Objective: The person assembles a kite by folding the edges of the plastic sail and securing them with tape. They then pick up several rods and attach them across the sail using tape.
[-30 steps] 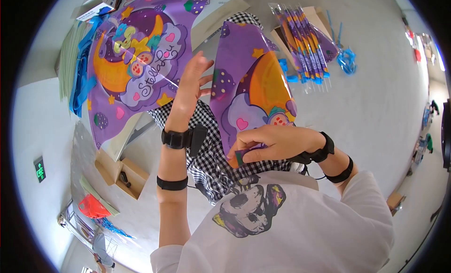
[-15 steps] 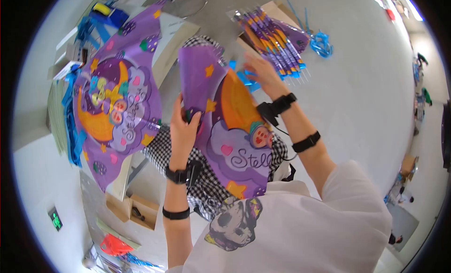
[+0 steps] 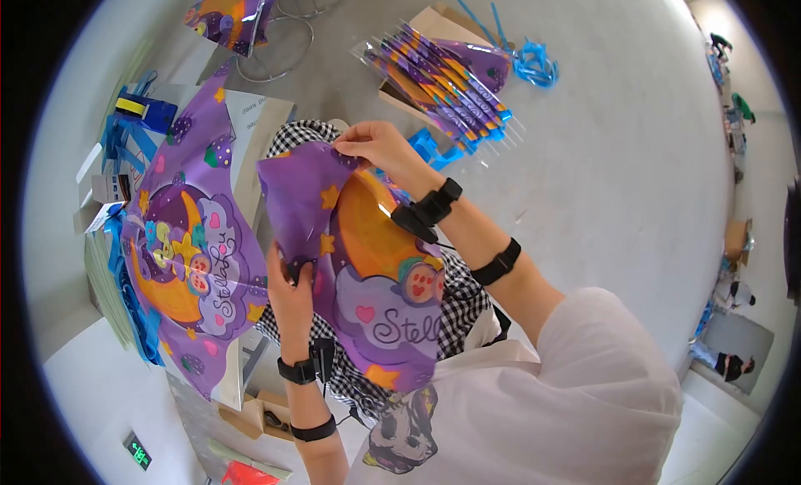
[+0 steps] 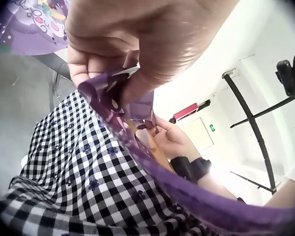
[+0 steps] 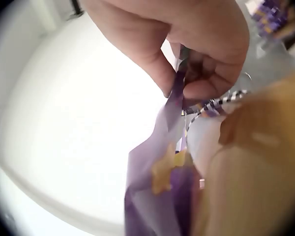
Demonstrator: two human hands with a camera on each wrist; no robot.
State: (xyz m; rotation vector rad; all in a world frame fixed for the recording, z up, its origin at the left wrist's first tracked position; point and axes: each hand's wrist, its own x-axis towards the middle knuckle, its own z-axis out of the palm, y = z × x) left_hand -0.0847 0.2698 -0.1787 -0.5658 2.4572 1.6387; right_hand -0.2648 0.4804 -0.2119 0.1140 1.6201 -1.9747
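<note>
A purple printed plastic sheet (image 3: 367, 234) with an orange moon, stars and a cloud lies over my lap, bent along its upper part. My left hand (image 3: 290, 297) pinches its left edge between thumb and fingers; the left wrist view shows the purple edge (image 4: 113, 105) folded under the thumb. At the sheet's top corner my right hand (image 3: 380, 147) grips the material, and in the right wrist view a narrow gathered strip (image 5: 174, 93) runs between thumb and fingertips. A second, matching sheet (image 3: 171, 293) is spread out to the left, beyond my left hand.
Several long wrapped packs (image 3: 442, 88) lie across a cardboard box (image 3: 434, 26) on the floor ahead, beside tangled blue ribbon (image 3: 534, 63). A blue tape dispenser (image 3: 154, 113) stands at the far left. Black-and-white checked cloth (image 3: 463, 297) covers my lap. Metal rings (image 3: 288, 55) stand ahead.
My right hand first let go of the sheet's near end, then reached forward and now grips its top corner. My left hand, earlier raised and free, has taken the left edge. The view has turned.
</note>
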